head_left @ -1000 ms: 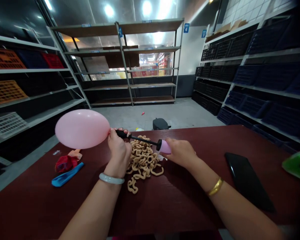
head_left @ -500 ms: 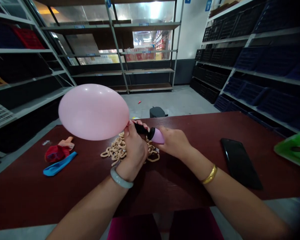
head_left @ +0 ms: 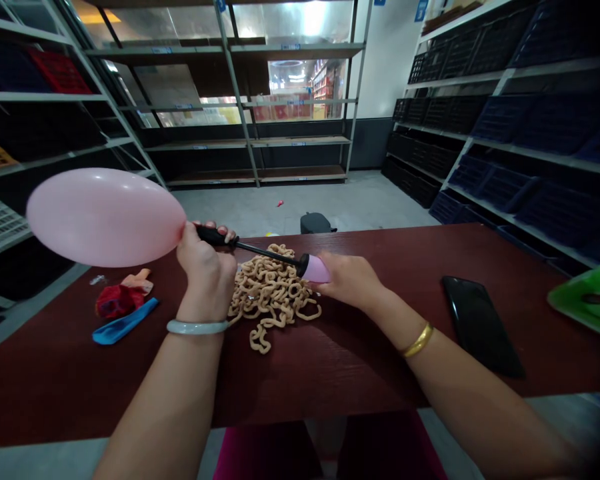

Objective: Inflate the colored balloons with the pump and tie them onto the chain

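A hand pump with a black handle [head_left: 213,236], a thin dark rod and a pink-purple body [head_left: 317,269] spans the space between my hands. My left hand [head_left: 205,263] is closed around the handle end and the neck of a large inflated pink balloon [head_left: 107,217], which points left. My right hand [head_left: 353,280] grips the pump body. The rod shows between the two ends. Under the pump lies a heap of beige chain links [head_left: 270,287] on the dark red table [head_left: 350,373].
Left on the table are a blue balloon [head_left: 125,322], a red one [head_left: 117,301] and a peach one [head_left: 139,281], uninflated. At right lie a black phone [head_left: 480,323] and a green object [head_left: 587,298]. Beyond the table stand shelves [head_left: 300,141] and a dark bin [head_left: 316,223].
My left hand has moved left with the handle and the balloon, drawing out the rod. More of the chain heap shows. My right hand has hardly moved.
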`<state>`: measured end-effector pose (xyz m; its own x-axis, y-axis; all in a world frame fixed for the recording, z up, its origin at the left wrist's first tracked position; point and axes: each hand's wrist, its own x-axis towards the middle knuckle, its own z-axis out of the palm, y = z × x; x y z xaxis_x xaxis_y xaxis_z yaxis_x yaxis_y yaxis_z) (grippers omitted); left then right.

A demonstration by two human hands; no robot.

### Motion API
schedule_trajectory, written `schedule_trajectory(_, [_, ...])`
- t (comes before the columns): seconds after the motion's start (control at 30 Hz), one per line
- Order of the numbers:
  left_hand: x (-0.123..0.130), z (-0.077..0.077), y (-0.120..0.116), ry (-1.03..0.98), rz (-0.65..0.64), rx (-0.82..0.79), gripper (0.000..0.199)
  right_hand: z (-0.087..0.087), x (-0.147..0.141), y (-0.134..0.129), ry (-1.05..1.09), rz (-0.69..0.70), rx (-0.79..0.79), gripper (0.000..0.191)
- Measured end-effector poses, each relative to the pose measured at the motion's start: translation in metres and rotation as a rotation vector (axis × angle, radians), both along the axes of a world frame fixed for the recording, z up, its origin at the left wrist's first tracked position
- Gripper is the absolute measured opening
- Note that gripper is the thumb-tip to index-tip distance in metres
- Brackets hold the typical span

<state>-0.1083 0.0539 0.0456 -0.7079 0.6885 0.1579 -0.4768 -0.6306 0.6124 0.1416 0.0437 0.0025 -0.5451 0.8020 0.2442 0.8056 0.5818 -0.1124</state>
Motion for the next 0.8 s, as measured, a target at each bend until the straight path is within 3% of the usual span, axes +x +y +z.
schedule_trajectory(0.13, [0.008,-0.006,0.002,0.014,0.006,0.028,0.016,-0.001,0.003,0.003,-0.029,-0.018,0.010,0.049])
schedule_trajectory(0.53, [0.112,-0.035,-0.021,0.035,-0.269,0.030,0.018,-0.001,0.001,-0.006,0.012,-0.042,0.040,0.051])
schedule_trajectory(0.67, [0.118,-0.036,-0.025,0.011,-0.273,0.009,0.020,0.002,-0.001,-0.008,0.003,-0.052,0.026,0.048])
schedule_trajectory(0.8, [0.107,-0.035,-0.019,0.018,-0.278,0.003,0.022,0.002,-0.005,-0.007,0.000,-0.064,-0.003,0.047])
